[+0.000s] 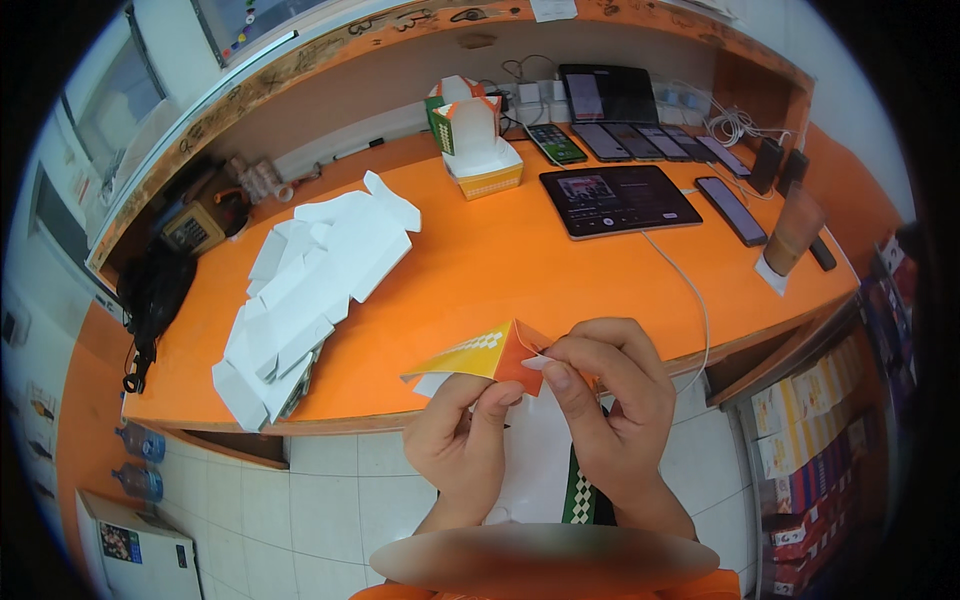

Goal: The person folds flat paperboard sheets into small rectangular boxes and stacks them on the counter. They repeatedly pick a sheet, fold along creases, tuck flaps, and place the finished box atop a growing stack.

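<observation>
A yellow and orange cardboard box (512, 352), partly folded, is held up between my hands just off the desk's front edge. My left hand (465, 430) pinches its lower side, thumb in front and fingers behind. On its right, my right hand (615, 400) grips a corner with a small white flap between thumb and forefinger. The box's underside and far panels are hidden by my fingers. Below my hands, a white sheet with a green checkered edge (580, 490) shows near my lap. To the left, flat white box blanks (320, 285) lie in a loose pile on the desk.
Folded boxes (485, 180) stand stacked at the back of the orange desk (480, 260). A tablet (620, 200), several phones (730, 210) and cables occupy the right, beside a brown drink cup (793, 235). A black bag (158, 290) sits at the far left.
</observation>
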`<state>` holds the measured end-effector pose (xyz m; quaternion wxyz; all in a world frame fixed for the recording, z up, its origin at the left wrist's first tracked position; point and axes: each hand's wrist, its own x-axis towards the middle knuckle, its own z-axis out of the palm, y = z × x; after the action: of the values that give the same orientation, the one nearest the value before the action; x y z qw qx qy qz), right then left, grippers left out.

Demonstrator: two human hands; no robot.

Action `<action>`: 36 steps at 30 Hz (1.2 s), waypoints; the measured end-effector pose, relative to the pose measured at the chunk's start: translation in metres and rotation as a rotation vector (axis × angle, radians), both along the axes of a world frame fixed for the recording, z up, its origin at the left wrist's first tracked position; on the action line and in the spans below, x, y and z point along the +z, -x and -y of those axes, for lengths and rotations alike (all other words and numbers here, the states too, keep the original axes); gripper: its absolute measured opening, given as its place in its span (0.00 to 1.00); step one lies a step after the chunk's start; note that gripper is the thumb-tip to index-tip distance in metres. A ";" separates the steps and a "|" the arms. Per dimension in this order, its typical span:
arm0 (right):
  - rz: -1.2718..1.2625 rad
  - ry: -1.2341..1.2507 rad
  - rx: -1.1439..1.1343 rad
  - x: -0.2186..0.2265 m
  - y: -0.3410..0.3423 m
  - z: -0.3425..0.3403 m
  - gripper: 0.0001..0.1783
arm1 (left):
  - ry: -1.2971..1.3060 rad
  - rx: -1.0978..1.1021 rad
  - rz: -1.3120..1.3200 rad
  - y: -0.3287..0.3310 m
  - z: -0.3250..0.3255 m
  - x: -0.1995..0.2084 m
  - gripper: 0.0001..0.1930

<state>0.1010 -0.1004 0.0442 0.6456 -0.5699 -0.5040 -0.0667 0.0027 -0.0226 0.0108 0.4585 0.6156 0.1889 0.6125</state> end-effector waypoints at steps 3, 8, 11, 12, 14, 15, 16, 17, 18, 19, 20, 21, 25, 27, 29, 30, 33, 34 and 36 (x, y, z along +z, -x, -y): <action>-0.121 0.003 0.095 0.000 -0.001 0.000 0.05 | -0.037 0.035 0.001 0.002 -0.002 -0.002 0.05; 0.062 0.014 0.001 -0.003 0.001 -0.001 0.07 | -0.097 0.061 -0.032 0.001 -0.005 -0.006 0.05; 0.215 -0.006 -0.057 -0.006 0.004 -0.001 0.10 | -0.140 0.066 0.001 0.002 -0.007 -0.009 0.06; 0.249 -0.014 -0.064 -0.007 0.005 0.000 0.11 | -0.116 0.028 0.018 0.004 -0.007 -0.009 0.07; 0.238 -0.005 0.016 -0.008 0.003 0.004 0.10 | -0.048 -0.046 0.048 0.009 -0.006 -0.009 0.10; 0.230 -0.007 0.051 -0.008 0.002 0.006 0.10 | -0.004 -0.083 0.058 0.013 -0.004 -0.007 0.12; 0.157 -0.003 0.119 -0.008 0.001 0.008 0.13 | 0.022 -0.144 0.103 0.016 -0.003 -0.005 0.14; 0.083 -0.005 0.180 -0.008 -0.001 0.011 0.15 | 0.004 -0.204 0.056 0.020 -0.002 -0.001 0.17; 0.010 0.019 0.236 -0.007 -0.002 0.014 0.19 | -0.031 -0.291 0.044 0.024 -0.002 0.003 0.21; -0.094 0.007 0.314 -0.006 -0.003 0.018 0.24 | -0.086 -0.400 0.001 0.030 -0.004 0.008 0.24; -0.200 0.021 0.387 -0.004 -0.003 0.022 0.29 | -0.201 -0.429 -0.131 0.034 -0.005 0.014 0.27; -0.278 0.019 0.447 -0.003 -0.003 0.026 0.34 | -0.337 -0.475 -0.291 0.043 -0.009 0.022 0.31; -0.043 -0.044 0.292 -0.006 0.000 0.035 0.33 | -0.084 -0.572 -0.354 0.060 -0.008 0.048 0.38; 0.259 -0.130 0.208 -0.014 0.000 0.027 0.31 | 0.225 -0.633 0.006 0.056 -0.010 0.056 0.32; 0.407 -0.138 0.074 -0.026 -0.002 0.014 0.29 | 0.389 -0.583 0.082 0.050 -0.015 0.063 0.26; 0.491 -0.184 0.002 -0.033 -0.004 0.008 0.28 | 0.428 -0.561 0.079 0.048 -0.021 0.066 0.22; 0.287 -0.026 0.049 -0.044 -0.009 0.002 0.36 | 0.298 -0.451 -0.150 0.032 -0.015 0.052 0.12; 0.129 -0.013 0.120 -0.046 -0.009 0.003 0.38 | 0.247 -0.414 -0.231 0.025 -0.011 0.043 0.11; -0.132 0.008 0.213 -0.044 -0.013 0.009 0.40 | -0.271 -0.268 -0.412 0.016 -0.011 0.026 0.11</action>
<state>0.1136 -0.1090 -0.0003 0.6786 -0.5188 -0.5183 0.0421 -0.0130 -0.0111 0.0369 0.4008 0.8023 0.1113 0.4282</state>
